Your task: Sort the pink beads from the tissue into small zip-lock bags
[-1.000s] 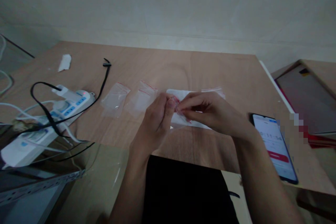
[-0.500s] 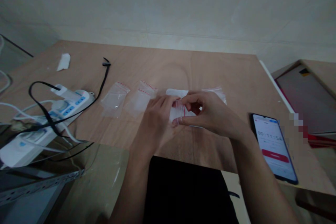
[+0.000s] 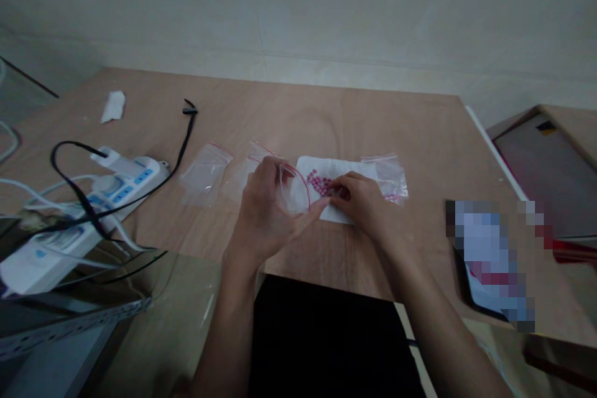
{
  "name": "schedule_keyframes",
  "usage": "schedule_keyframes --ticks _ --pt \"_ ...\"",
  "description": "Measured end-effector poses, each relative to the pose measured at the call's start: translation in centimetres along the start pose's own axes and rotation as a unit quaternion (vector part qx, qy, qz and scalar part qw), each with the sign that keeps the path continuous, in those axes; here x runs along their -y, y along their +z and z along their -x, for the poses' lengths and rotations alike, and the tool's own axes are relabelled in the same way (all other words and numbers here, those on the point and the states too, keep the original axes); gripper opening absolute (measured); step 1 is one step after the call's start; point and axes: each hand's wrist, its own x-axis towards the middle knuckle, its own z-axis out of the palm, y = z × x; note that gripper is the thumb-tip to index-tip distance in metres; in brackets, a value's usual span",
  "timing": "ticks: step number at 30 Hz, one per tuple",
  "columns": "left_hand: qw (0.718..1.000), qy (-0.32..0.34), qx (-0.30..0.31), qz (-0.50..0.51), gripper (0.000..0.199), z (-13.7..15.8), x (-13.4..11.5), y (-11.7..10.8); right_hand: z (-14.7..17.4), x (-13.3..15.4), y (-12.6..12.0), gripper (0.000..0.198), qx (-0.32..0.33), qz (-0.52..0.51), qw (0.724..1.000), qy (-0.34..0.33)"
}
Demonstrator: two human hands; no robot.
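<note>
My left hand (image 3: 265, 214) holds a clear zip bag (image 3: 293, 191) with a red line along its mouth, which is spread apart and faces right. A sheet of white paper (image 3: 336, 214) lies under both hands' fingertips, with a small pile of pink pellets (image 3: 318, 183) on it. At the pile's right side, the fingers of my right hand (image 3: 362, 204) are pinched together; what is between them is hidden. Another zip bag (image 3: 394, 177), with some pink pellets at its bottom, rests by the paper's right edge.
Two flat zip bags, the outer bag (image 3: 206, 174) and the inner bag (image 3: 239, 179), lie left of my hands. A power strip (image 3: 135, 189) with cables sits at the left edge. A phone (image 3: 489, 261) lies at right, partly pixelated. A paper scrap (image 3: 113, 106) is at back left.
My hands have moved apart. The bag's mouth is now spread open in my left hand, and my right hand has let go of it and lowered to the pellets, which are now visible.
</note>
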Motion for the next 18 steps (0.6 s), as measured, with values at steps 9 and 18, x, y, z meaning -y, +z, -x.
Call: schedule_keyframes --ticks 9,18 --pt "0.999 -0.001 0.038 -0.011 0.041 0.2 0.8 0.8 0.8 -0.1 0.6 0.022 -0.030 0.059 0.998 -0.026" --pt "0.996 -0.002 0.091 0.020 0.036 0.5 0.8 2.0 1.3 5.2 -4.8 0.017 -0.068 -0.065 0.989 -0.112"
